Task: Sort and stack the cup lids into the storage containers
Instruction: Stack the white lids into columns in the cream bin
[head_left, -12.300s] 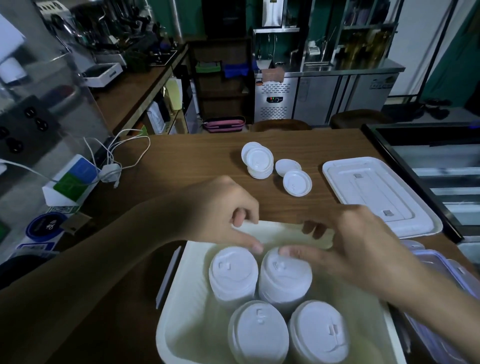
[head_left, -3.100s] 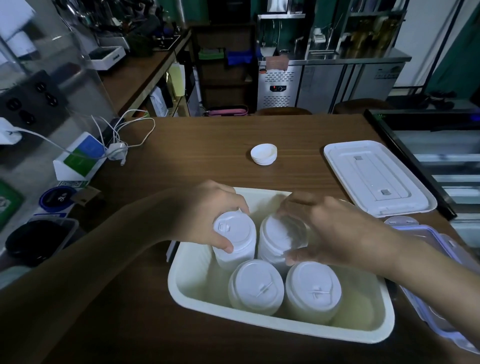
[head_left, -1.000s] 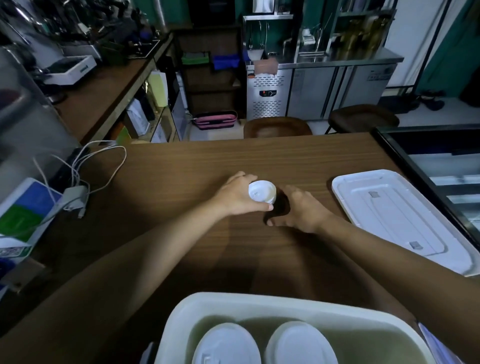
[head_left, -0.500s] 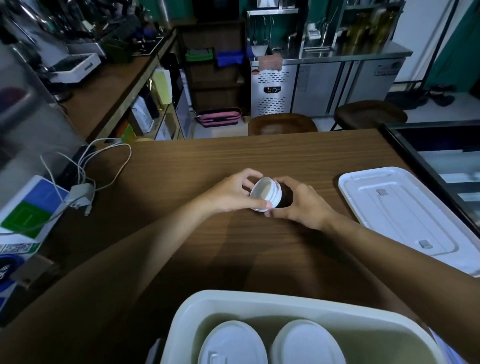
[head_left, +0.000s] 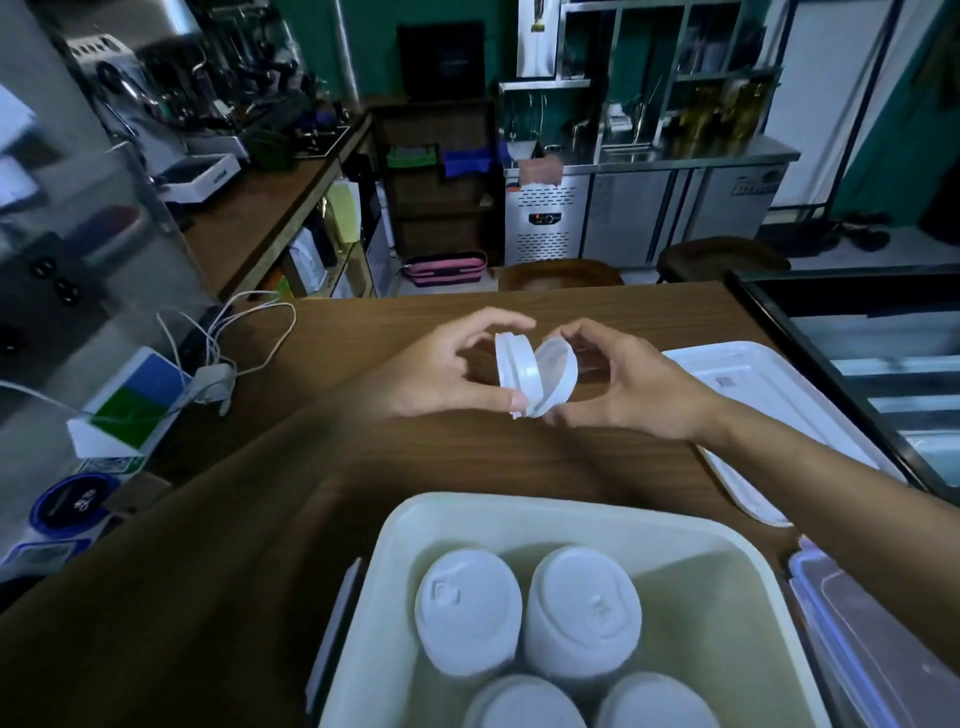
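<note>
Nearest: white tub (head_left: 545, 512), four lid stacks (head_left: 467, 618) standing inside, tops up, front two cut off by frame. Beyond tub's far rim, above table (head_left: 363, 322): small lid stack (head_left: 511, 374) tipped on edge, axis running hand to hand. Thumb below and fingers over top, left hand (head_left: 441, 369) grips it. Opposite, right hand (head_left: 634, 384) pinches single lid (head_left: 557, 374), which touches stack at bottom and splays away at top. Lids likely need turning flat before coming back to tub; both hands equally near. Farther right: flat container lid (head_left: 769, 395).
</note>
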